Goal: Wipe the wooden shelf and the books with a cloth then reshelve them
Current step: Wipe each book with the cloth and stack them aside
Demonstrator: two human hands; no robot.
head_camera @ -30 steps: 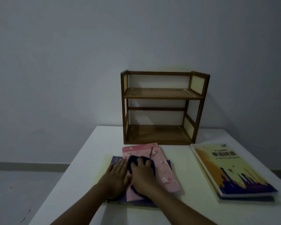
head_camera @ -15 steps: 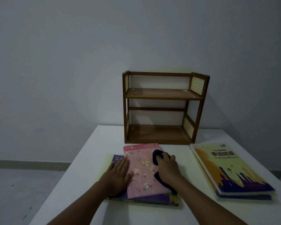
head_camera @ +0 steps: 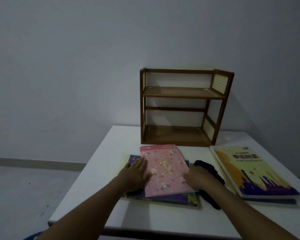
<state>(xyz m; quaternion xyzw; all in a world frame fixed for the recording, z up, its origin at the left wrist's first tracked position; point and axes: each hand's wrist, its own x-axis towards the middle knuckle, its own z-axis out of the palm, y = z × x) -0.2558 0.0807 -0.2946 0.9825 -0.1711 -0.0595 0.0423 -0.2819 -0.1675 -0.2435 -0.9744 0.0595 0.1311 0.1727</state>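
While the left hand (head_camera: 135, 172) lies flat on the pink book (head_camera: 164, 170), the right hand (head_camera: 197, 177) seemingly grips the dark cloth (head_camera: 210, 172).

The pink book (head_camera: 164, 170) covers most of the purple book (head_camera: 171, 199) beneath it

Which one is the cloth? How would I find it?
Look at the white table in front of the wooden shelf. Between the pink book and the yellow book, under the right hand, lies the cloth: dark, soft, crumpled.
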